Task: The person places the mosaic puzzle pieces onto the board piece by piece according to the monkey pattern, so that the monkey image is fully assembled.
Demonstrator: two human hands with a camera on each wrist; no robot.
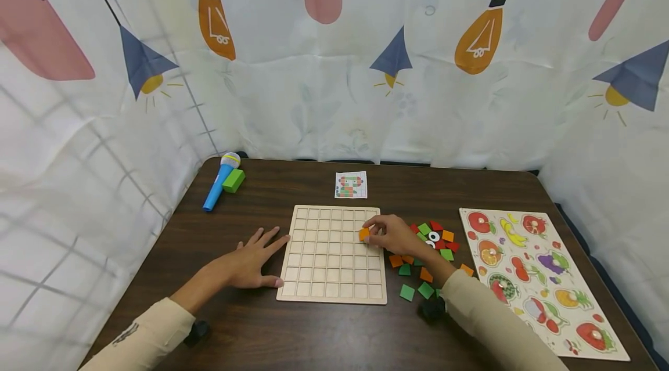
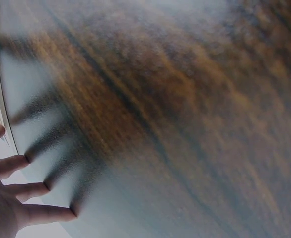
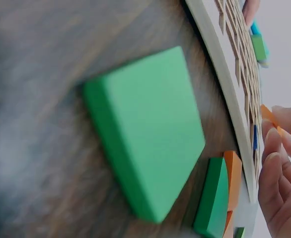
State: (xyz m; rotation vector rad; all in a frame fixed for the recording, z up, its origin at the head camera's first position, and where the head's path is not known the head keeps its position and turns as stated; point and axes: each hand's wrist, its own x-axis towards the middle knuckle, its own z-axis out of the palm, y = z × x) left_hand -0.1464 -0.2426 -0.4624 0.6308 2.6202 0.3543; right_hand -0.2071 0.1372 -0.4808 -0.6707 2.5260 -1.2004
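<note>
A wooden grid board with shallow square cells lies on the dark table. My right hand pinches an orange tile over the board's right side. In the right wrist view, the orange tile shows between thumb and fingers, and a small blue piece is on the board beneath. My left hand lies spread on the table, thumb and a fingertip at the board's left edge. Loose green tiles, along with orange and red ones, lie right of the board, partly hidden under the right forearm.
Behind the board lies a small pattern card. A blue toy microphone and a green block sit at the back left. On the right is a fruit picture board. A printed curtain hangs behind the table.
</note>
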